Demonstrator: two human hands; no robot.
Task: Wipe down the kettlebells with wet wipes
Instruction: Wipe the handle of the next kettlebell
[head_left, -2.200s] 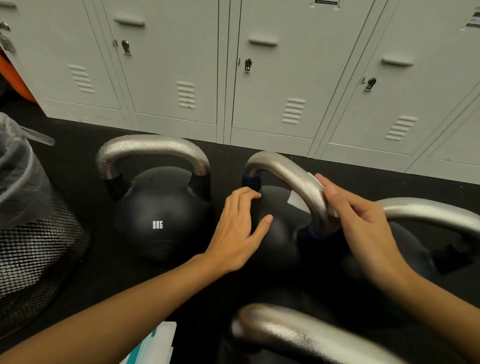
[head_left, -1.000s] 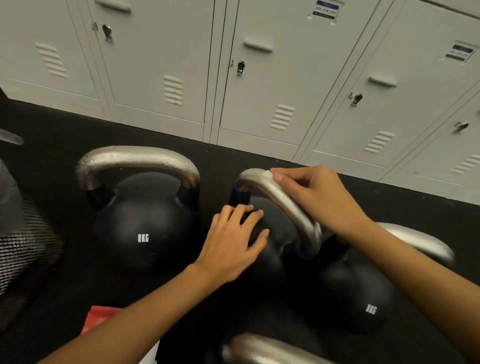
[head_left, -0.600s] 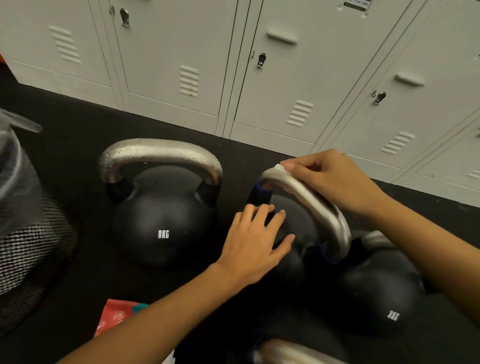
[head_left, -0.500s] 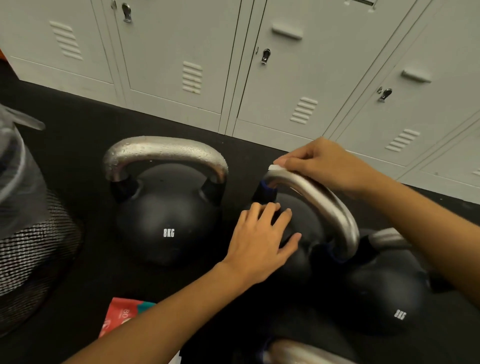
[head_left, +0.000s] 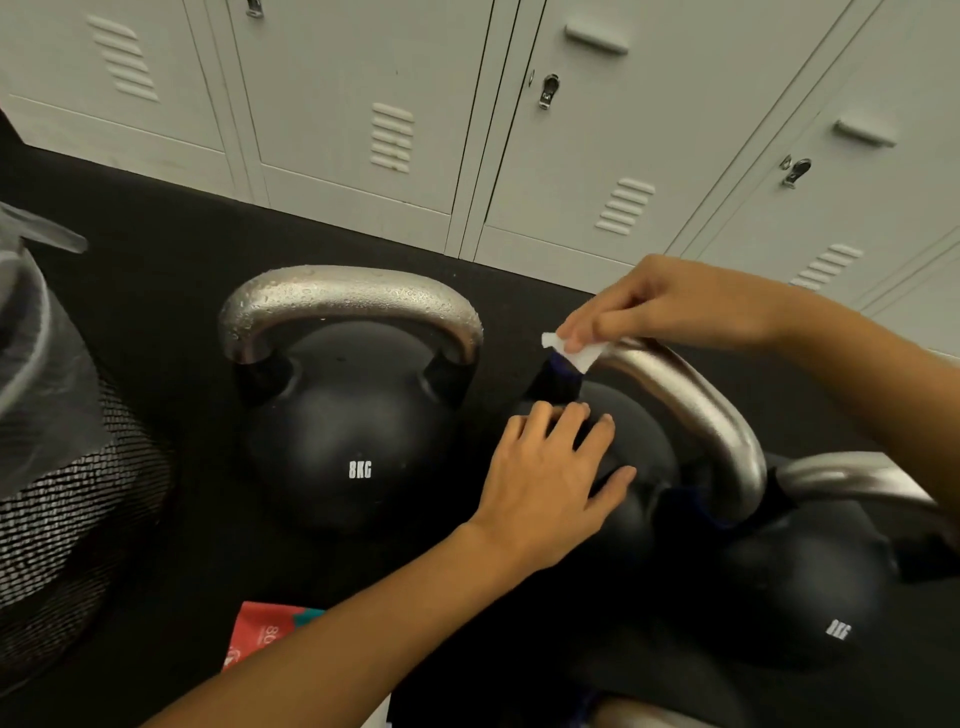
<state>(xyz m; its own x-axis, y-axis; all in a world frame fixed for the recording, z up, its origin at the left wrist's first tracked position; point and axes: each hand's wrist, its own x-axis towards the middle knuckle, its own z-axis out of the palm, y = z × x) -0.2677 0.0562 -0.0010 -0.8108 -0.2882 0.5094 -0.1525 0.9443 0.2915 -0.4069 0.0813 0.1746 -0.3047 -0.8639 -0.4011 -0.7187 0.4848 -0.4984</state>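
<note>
Grey lockers (head_left: 358, 98) line the far wall behind our black floor (head_left: 156, 249). At centre, our right hand (head_left: 670, 306) pinches a white wet wipe (head_left: 574, 353) against the far end of the middle kettlebell's handle (head_left: 691, 410). Our left hand (head_left: 550, 483) rests with fingers spread on that kettlebell's black body (head_left: 634, 447). Just left stands another 8KG kettlebell (head_left: 348, 431), its handle beaded with droplets; a third kettlebell (head_left: 800, 587) sits near right. A mesh bin (head_left: 57, 519) stands at far left.

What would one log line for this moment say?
right hand: pinches wipe on middle kettlebell's handle | left hand: flat on its body, steadying | left kettlebell: handle wet
</note>
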